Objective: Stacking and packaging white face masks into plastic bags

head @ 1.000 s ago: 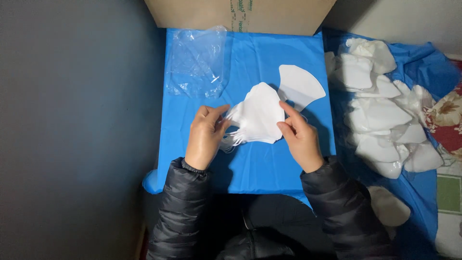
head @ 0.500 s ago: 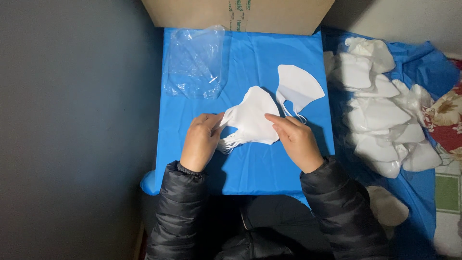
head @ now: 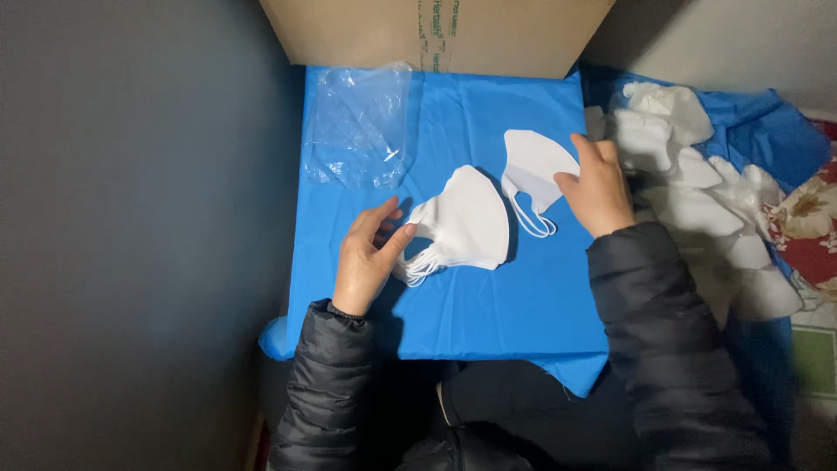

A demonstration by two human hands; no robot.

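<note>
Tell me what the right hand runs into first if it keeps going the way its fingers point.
The right hand points up and left, its fingertips already at the edge of the single white mask. Going on, it would slide onto that mask first, then bare blue cover, probably short of the cardboard box.

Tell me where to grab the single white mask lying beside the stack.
Probably pinch the single mask at its curved right edge, coming from the right, where the right hand already touches it. It lies flat, its ear loops trail toward the stack of masks, and the left hand is at that stack.
</note>
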